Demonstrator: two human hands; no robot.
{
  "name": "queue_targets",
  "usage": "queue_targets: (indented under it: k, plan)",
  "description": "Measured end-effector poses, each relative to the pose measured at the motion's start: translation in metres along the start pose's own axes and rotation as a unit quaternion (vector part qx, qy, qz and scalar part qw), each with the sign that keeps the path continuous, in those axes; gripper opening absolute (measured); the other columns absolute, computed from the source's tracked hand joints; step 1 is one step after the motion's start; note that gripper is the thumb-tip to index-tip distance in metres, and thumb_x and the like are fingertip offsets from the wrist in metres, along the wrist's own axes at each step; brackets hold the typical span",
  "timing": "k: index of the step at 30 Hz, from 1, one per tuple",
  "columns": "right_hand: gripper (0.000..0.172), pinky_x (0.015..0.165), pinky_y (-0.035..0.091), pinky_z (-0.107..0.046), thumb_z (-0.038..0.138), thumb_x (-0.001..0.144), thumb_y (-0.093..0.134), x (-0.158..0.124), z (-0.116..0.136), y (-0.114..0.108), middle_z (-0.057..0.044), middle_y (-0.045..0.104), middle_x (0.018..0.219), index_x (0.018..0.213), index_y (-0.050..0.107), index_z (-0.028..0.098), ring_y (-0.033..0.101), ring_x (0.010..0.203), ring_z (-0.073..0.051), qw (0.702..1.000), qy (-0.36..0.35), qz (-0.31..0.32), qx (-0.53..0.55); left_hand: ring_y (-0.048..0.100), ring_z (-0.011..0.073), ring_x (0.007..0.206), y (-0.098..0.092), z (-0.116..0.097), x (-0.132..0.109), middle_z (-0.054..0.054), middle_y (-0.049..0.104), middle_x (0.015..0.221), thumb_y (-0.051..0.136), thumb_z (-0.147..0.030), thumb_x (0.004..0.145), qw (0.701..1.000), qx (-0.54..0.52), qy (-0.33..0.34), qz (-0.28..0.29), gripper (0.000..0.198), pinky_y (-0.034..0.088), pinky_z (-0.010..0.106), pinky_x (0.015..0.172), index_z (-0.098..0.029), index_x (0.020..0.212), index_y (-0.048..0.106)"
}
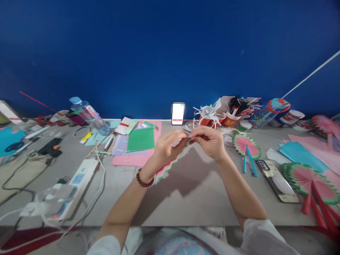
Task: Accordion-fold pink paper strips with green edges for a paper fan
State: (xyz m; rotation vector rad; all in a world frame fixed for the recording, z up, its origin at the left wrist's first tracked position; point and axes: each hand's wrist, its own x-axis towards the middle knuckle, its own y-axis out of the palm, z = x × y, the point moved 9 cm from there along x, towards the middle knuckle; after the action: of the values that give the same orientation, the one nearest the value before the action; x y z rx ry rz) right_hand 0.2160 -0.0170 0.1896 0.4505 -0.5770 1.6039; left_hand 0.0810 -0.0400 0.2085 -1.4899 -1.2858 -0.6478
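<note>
Both my hands meet above the middle of the table, pinching one end of a pleated strip of pink paper (170,164) with a green edge. My left hand (170,143) is closed on it, a dark bead bracelet at the wrist. From there the zigzag strip slants down to the left, partly hidden behind the left hand. Opposite, my right hand (208,141) has thumb and fingers pressed together on the strip's upper end. The folds between the fingertips are mostly covered.
A lit phone (177,114) stands against the blue wall. Left are green paper (140,138), a bottle (91,115), a power strip (79,184) with cables and a glue gun (51,148). Right are paper fans (247,146), cups of scraps (231,119) and another phone (273,177).
</note>
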Motion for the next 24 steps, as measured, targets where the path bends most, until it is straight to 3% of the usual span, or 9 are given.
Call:
queue_targets:
  k: [9,15,20,24]
  plan:
    - [0.008,0.055,0.058,-0.026,0.020,0.082,0.063,-0.001,0.002,0.002,-0.003,0.067,0.078,0.079,0.070,0.020,0.065,0.061,-0.012,0.999,-0.008,0.008,-0.048,0.066,0.0123,0.078,0.000,0.000,0.000,0.005,0.071,0.084,0.055,-0.010,0.086,1.000,0.008,-0.001,-0.008,0.009,0.053,0.024,0.070,-0.017,0.086,0.061]
    - [0.012,0.059,0.055,-0.028,0.014,0.082,0.060,-0.004,0.018,0.005,-0.002,0.067,0.076,0.084,0.068,0.022,0.065,0.067,-0.015,0.988,-0.075,0.027,-0.134,0.066,0.0126,0.076,0.000,0.004,-0.001,0.005,0.071,0.082,0.055,-0.011,0.087,1.000,-0.011,-0.011,-0.003,0.010,0.054,0.024,0.070,-0.017,0.087,0.062]
    - [0.012,0.062,0.054,-0.029,0.015,0.082,0.059,-0.004,0.026,0.003,-0.003,0.069,0.078,0.085,0.068,0.024,0.065,0.072,-0.016,0.976,-0.098,0.013,-0.192,0.067,0.0152,0.083,0.002,0.016,-0.001,0.007,0.072,0.088,0.058,-0.021,0.087,0.992,-0.068,-0.095,0.037,0.009,0.057,0.029,0.077,-0.017,0.091,0.066]
    - [0.011,0.063,0.052,-0.029,0.018,0.083,0.059,-0.002,0.029,0.001,-0.002,0.070,0.077,0.082,0.068,0.024,0.064,0.073,-0.016,0.964,-0.122,0.004,-0.237,0.068,0.0161,0.087,0.006,0.022,0.000,0.008,0.071,0.095,0.068,-0.030,0.079,0.972,-0.136,-0.178,0.074,0.022,0.059,0.029,0.078,-0.016,0.096,0.065]
